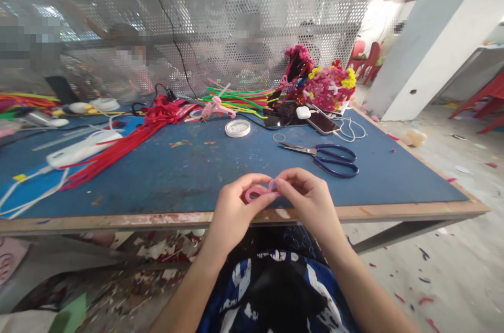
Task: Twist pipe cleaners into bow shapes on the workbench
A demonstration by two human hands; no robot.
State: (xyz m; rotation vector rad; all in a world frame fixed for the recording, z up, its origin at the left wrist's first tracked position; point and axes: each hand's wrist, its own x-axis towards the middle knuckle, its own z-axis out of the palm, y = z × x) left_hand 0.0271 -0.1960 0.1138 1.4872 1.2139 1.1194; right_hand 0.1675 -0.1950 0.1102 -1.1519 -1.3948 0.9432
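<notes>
Both my hands meet over the front edge of the blue table. My left hand and my right hand each pinch one end of a pink pipe cleaner, which is bent into small loops between my fingertips. Blue-handled scissors lie on the table just beyond my right hand. A white roll of tape sits further back, near the middle.
A long bundle of red pipe cleaners lies on the left, with green ones and a pink glue gun behind. Finished pink and yellow flowers, a phone and white cables sit back right. A perforated screen stands behind, people beyond it.
</notes>
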